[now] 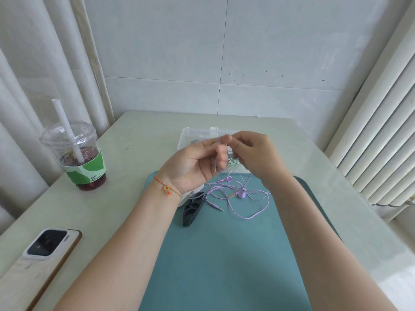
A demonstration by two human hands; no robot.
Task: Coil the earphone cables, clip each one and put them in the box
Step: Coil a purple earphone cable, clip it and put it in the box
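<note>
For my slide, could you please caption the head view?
Both hands, left hand and right hand, wind a purple earphone cable above a teal tray.

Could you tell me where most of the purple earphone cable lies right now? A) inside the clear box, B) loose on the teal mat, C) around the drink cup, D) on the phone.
B: the purple cable sprawls uncoiled on the teal mat, one end held up between both hands.

tangled lilac earphone cable [238, 194], clear box [197, 135]
</note>
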